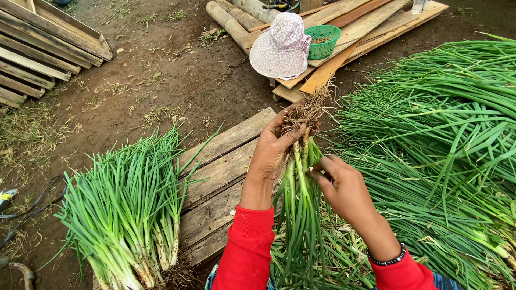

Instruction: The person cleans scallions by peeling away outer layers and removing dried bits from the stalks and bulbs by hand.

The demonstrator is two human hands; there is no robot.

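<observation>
My left hand [272, 150] grips a bunch of green onions [301, 215] near its root end, with the brown roots [307, 110] sticking up past my fingers. My right hand [344, 188] pinches one of the stalks just below, on the bunch's right side. Both arms wear red sleeves, and a dark bead bracelet [388, 260] sits on my right wrist. The bunch's green leaves hang down toward me.
A tidy bundle of green onions [129, 209] lies on wooden planks [220, 177] at left. A large loose heap of green onions [446, 139] fills the right. Ahead on more boards [371, 24] rest a patterned sun hat [282, 48] and a green basket [323, 40]. Bare soil surrounds.
</observation>
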